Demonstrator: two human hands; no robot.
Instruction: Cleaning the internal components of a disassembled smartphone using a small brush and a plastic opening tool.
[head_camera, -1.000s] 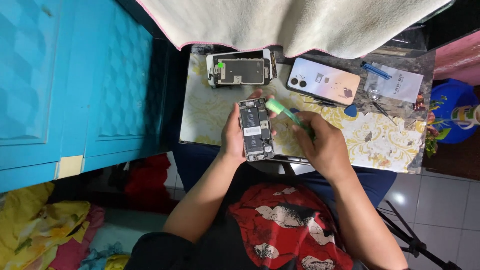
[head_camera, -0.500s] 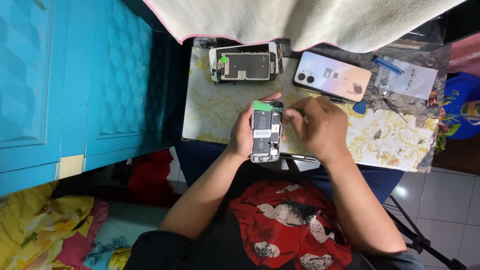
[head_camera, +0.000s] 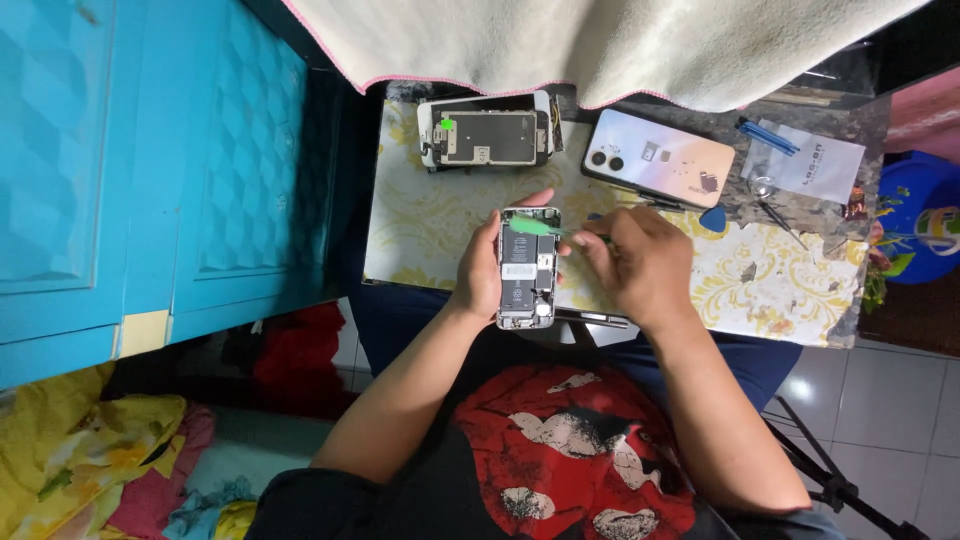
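- Right hand (head_camera: 640, 262): fingers pressed together, pinching a green tool (head_camera: 537, 226) whose tip lies across the top of the opened phone (head_camera: 527, 267).
- Left hand (head_camera: 480, 270): fingers curled round the phone's left edge, thumb reaching over its top corner; the phone stands upright between the two hands, inner parts facing up, above the near edge of the table (head_camera: 430, 220).
- Opened phone: battery and circuit parts show inside the frame; its bottom edge hangs just past the table's near edge, over the person's lap.
- Screen panel (head_camera: 487, 135): lies flat near the far edge of the table, well apart from the hands, with a small green tab at its left end.
- Second phone (head_camera: 658, 157): pale and back side up, resting to the right of the screen panel, tilted.
- Paper slip (head_camera: 815, 165): lies at the far right with a blue pen-like tool (head_camera: 768, 136) across its corner.
- Open room: bare patterned tabletop lies left of the left hand and right of the right hand.
- Cloth (head_camera: 600, 45): a cream sheet overhangs the far edge.
- Blue cabinet (head_camera: 150, 170): stands close along the table's left side.
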